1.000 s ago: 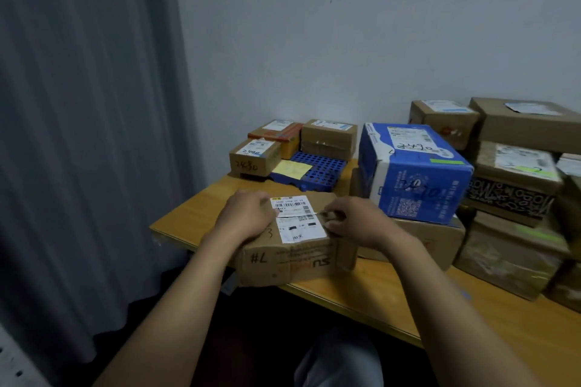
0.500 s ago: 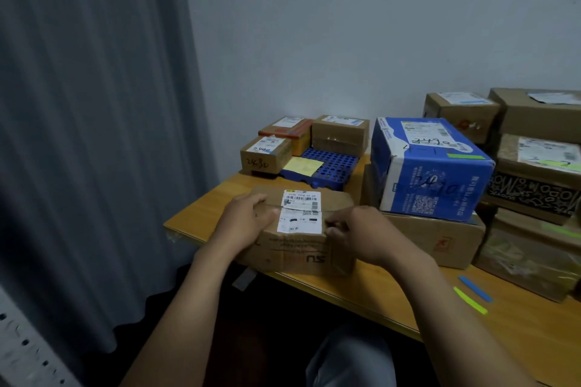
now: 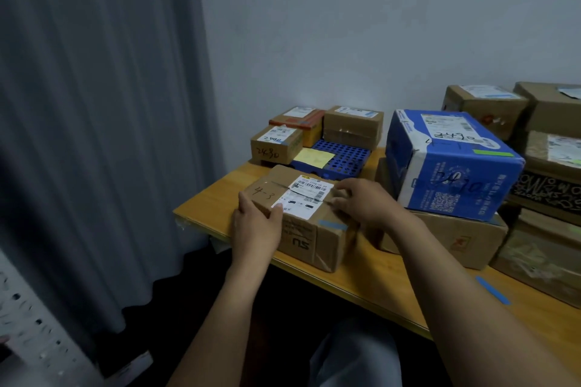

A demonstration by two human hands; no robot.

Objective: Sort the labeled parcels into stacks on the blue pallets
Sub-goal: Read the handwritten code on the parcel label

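A brown cardboard parcel [image 3: 314,229] with a white shipping label and "4-3" written on top sits near the table's front left corner. My left hand [image 3: 256,226] grips its near left corner, thumb on the label's edge. My right hand [image 3: 361,203] holds its right top edge with curled fingers. Behind it lies a blue grid pallet [image 3: 342,159] with a yellow note on it. Three small labeled boxes [image 3: 276,144] stand on the pallet's left and back parts.
A blue carton [image 3: 449,166] marked 2490 rests on a flat brown box [image 3: 456,236] at the right. More stacked parcels [image 3: 547,166] fill the far right. A blue tape strip [image 3: 492,290] lies on the wooden table [image 3: 213,198]. A grey curtain hangs at left.
Both hands have turned the parcel and set it farther onto the table, its label and "4-3" top now facing up. The view shifted left and nearer.
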